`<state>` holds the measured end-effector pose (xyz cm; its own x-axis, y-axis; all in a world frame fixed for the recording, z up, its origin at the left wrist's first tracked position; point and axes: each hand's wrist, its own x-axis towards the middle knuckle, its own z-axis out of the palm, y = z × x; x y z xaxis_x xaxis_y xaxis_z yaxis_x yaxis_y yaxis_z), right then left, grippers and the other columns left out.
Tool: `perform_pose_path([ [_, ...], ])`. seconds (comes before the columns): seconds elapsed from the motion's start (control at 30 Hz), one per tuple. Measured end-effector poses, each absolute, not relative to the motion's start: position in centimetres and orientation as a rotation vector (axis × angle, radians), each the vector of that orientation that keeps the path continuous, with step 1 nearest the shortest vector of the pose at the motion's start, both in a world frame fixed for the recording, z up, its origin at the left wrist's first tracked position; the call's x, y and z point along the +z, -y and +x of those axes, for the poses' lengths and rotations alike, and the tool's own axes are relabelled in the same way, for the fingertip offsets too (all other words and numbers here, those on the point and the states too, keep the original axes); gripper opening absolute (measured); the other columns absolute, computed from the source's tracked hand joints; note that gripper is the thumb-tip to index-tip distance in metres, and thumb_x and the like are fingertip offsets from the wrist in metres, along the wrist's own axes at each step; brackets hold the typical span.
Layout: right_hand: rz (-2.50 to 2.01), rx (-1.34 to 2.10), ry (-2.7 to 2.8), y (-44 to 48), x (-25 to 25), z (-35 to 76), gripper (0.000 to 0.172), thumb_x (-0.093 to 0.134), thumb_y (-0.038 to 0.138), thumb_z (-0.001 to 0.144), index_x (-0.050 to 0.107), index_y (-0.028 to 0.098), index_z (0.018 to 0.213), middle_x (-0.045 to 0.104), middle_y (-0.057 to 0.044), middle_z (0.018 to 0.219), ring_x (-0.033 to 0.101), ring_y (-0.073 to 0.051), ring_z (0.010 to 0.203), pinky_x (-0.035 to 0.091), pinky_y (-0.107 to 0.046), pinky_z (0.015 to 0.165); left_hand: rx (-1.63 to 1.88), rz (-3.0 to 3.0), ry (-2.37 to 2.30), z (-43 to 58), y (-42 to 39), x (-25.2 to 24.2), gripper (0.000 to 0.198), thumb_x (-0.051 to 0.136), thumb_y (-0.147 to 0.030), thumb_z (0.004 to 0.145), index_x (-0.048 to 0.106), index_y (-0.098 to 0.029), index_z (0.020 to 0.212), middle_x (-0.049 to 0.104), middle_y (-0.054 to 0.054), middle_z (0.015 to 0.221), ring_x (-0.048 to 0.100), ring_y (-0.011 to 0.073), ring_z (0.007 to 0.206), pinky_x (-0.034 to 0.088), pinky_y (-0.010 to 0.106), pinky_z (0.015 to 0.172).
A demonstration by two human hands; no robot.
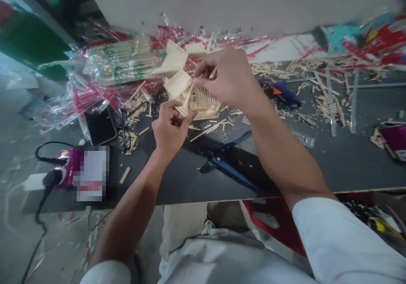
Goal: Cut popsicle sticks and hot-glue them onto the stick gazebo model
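A small model built of pale wooden sticks (207, 98) stands on the dark table, with slatted panels like roofs and walls. At its front, a slanted wooden stick piece (189, 97) runs between my two hands. The thumb and index finger of my left hand (169, 125) close around its lower end, low beside the model's base. From above, my right hand (226, 79) pinches near the upper end of the same piece and covers part of the model's right side. Exactly where the right fingertips touch is partly hidden.
Blue-handled cutters (226, 165) lie in front of the model, and a blue glue gun (283, 93) to the right. Loose stick offcuts (333, 94) litter the table. Packed sticks (120, 60), a phone (100, 123), glasses (125, 129) and a power strip (65, 170) are on the left.
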<state>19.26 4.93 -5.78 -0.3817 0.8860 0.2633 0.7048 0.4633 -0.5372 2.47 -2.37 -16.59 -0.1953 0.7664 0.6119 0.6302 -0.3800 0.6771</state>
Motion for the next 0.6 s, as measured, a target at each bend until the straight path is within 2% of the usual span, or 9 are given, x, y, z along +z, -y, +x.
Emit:
perform_pose_path([
  [0.4,-1.299,0.499,2.198,-4.6,-5.7,19.0,0.013,0.069,0.011,0.087,0.076,0.022,0.081,0.078,-0.005,0.090,0.071,-0.022,0.085,0.054,-0.034,0.080,1.680,1.903,-1.602,3.0,1.5,-17.8,0.035,0.077,-0.052,0.087,0.062,-0.022,0.098,0.054,-0.009,0.059,0.050,0.0072,0.050,0.039,0.022,0.055],
  [0.6,-1.290,0.456,2.248,-4.6,-5.5,19.2,0.011,0.069,0.015,0.089,0.077,0.021,0.083,0.079,-0.006,0.091,0.072,-0.021,0.085,0.055,-0.035,0.084,1.726,1.881,-1.620,3.3,1.3,-18.0,0.030,0.076,-0.049,0.088,0.064,-0.023,0.096,0.054,-0.008,0.060,0.051,0.0072,0.050,0.040,0.022,0.055],
])
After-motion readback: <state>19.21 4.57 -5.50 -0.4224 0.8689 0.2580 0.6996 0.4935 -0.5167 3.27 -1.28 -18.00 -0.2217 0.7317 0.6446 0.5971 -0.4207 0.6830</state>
